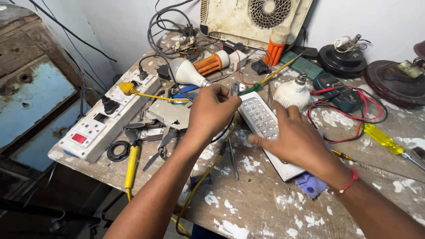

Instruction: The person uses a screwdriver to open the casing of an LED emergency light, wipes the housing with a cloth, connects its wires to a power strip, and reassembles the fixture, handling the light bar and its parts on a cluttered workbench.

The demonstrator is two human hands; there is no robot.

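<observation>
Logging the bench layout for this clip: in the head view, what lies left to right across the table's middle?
White power strip → left hand → white LED panel → right hand → red and black multimeter leads → yellow-handled screwdriver.

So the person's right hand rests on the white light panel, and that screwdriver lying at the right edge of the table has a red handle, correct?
Not quite: the screwdriver has a yellow handle, not red, as the head view shows. The right hand does rest on the white light panel.
</observation>
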